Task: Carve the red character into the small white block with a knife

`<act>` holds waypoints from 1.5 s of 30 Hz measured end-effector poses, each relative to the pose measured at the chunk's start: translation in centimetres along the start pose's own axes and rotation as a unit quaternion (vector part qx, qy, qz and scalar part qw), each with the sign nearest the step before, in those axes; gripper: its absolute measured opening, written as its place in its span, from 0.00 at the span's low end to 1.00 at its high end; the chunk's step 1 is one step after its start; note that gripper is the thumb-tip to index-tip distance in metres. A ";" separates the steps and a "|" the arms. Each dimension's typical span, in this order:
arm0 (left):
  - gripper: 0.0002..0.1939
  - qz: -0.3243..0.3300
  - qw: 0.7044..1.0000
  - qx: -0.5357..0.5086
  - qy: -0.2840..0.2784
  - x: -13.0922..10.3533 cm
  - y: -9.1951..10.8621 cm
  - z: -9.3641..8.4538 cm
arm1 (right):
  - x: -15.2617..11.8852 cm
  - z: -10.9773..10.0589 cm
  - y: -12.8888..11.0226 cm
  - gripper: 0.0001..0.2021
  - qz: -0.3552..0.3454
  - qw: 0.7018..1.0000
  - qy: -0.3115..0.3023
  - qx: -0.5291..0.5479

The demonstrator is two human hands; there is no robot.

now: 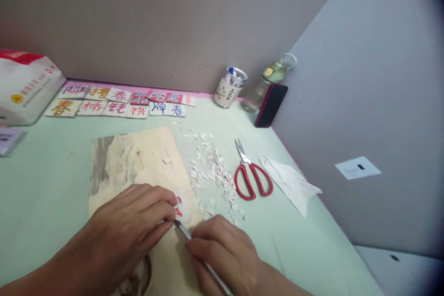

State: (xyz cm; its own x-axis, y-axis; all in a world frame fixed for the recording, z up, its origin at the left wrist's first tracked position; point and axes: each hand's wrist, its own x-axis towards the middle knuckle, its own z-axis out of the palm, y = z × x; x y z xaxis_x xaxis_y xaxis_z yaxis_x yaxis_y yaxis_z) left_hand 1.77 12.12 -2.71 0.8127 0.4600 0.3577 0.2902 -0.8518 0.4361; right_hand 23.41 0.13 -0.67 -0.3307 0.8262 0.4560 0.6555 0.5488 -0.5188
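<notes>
My left hand (133, 222) lies over a wooden board (152, 162), its bent fingers holding down a small white paper card (186, 206) with red brush marks. Part of that card is covered by the fingers. In my right hand (225, 254) is a slim silver craft knife (183, 229), gripped like a pen. Its tip points up and left, close to my left fingertips at the card's lower edge. Whether the blade touches the card cannot be made out. Many paper scraps (217, 166) are scattered right of the board.
Red-handled scissors (247, 171) and a crumpled tissue (291, 182) lie to the right. Behind stand a tin (228, 90), a green-lidded bottle (255, 95) and a phone (271, 105). Two rows of lettered cards (118, 101) line the back; a white package (26, 88) is at left.
</notes>
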 end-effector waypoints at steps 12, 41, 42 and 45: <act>0.10 0.015 0.998 0.058 0.020 -0.2 0.2 0.7 | 0.7 0.8 0.4 0.10 -0.015 0.997 0.073 0.033; 0.11 -0.087 0.987 -0.128 -0.047 2.0 -1.0 -2.1 | 3.0 0.5 2.4 0.27 0.074 0.995 -0.060 -0.004; 0.11 -0.110 0.981 -0.150 -0.050 1.8 -1.1 -2.2 | 3.2 0.7 2.6 0.30 0.070 0.995 -0.066 0.001; 0.13 -0.181 0.966 -0.181 -0.031 0.2 -1.0 -2.3 | 3.4 1.0 3.2 0.33 0.053 0.997 -0.063 0.011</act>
State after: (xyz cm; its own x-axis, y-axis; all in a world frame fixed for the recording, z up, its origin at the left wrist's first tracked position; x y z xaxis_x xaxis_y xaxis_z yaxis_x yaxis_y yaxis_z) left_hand 0.46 13.69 -1.15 0.7226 0.6864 0.0820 0.3754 -0.4893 0.7872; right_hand 23.71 4.86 -1.51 -0.3440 0.8879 0.3053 0.6766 0.4599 -0.5751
